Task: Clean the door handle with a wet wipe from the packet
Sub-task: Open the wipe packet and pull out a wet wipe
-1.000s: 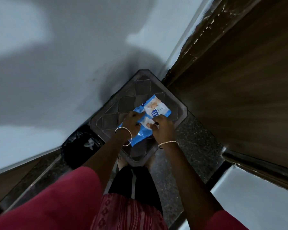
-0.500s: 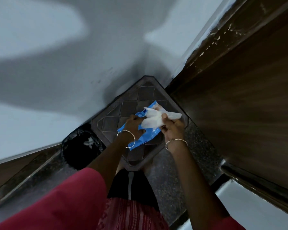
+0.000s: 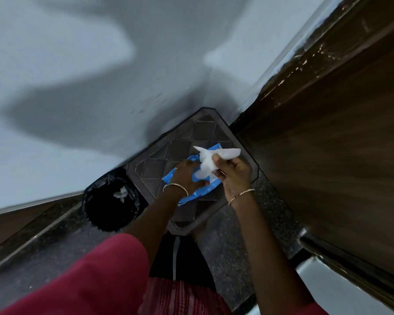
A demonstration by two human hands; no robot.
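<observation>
A blue wet-wipe packet [image 3: 203, 188] lies on a dark brown stool [image 3: 184, 142] with a diamond pattern. My left hand [image 3: 184, 176] presses down on the packet and grips it. My right hand [image 3: 233, 176] pinches a white wet wipe [image 3: 210, 160] that stands crumpled just above the packet, its lower end still close to the packet's opening. The brown wooden door [image 3: 328, 144] fills the right side. No door handle shows in this view.
A black bin [image 3: 110, 201] with a bit of white waste inside stands left of the stool. A pale wall [image 3: 77, 64] rises behind. The floor [image 3: 225, 235] is dark speckled stone. My red sleeves and dark skirt fill the bottom.
My right hand has drawn a white wipe up out of the packet and lifted it to the right. My left hand stays pressed on the packet.
</observation>
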